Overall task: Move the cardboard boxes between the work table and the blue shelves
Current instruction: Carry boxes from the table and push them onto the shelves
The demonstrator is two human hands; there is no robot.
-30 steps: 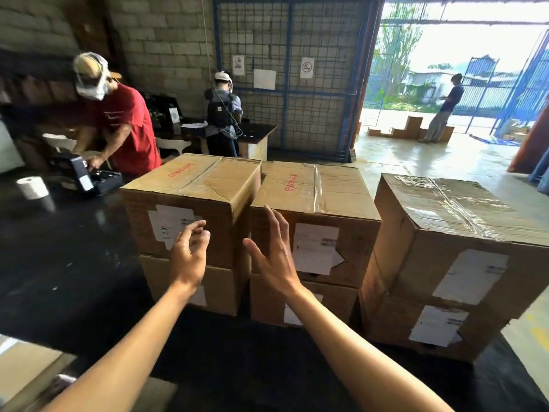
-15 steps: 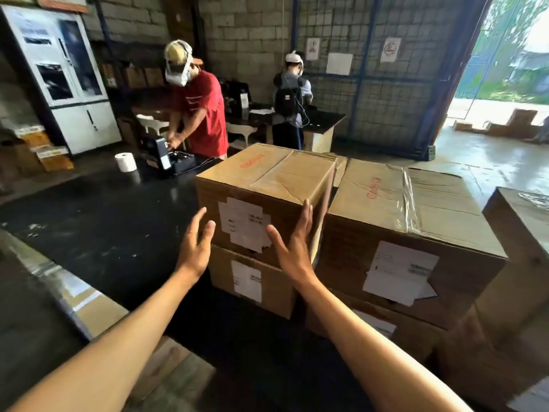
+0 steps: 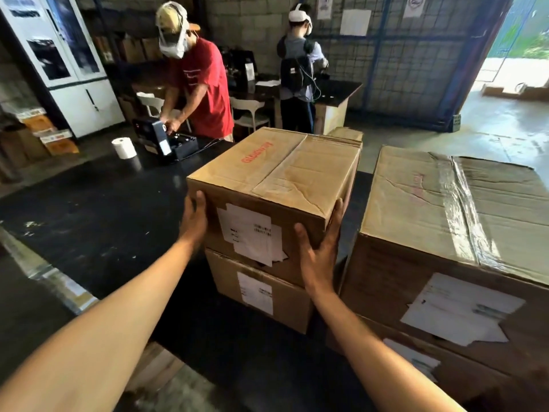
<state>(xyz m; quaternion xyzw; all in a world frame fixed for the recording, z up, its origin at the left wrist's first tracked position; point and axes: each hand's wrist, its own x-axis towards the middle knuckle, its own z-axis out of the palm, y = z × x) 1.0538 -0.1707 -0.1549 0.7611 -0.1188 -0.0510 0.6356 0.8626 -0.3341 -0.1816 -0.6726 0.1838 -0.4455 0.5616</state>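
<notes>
The left hand (image 3: 194, 217) lies flat against the left side of the upper brown cardboard box (image 3: 273, 185), and the right hand (image 3: 322, 248) presses its near right corner, fingers straight, thumb on the labelled front. This box sits on a second cardboard box (image 3: 261, 289) on the black bench (image 3: 89, 209), beside a larger taped box stack (image 3: 445, 233).

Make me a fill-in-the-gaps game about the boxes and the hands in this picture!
1. The left hand and right hand press the two sides of the ___ box of the stack.
2. That top box sits on a second box on a ___ work table.
3. The white paper roll stands near the person in the ___ shirt.

Missing words: top; black; red
</notes>
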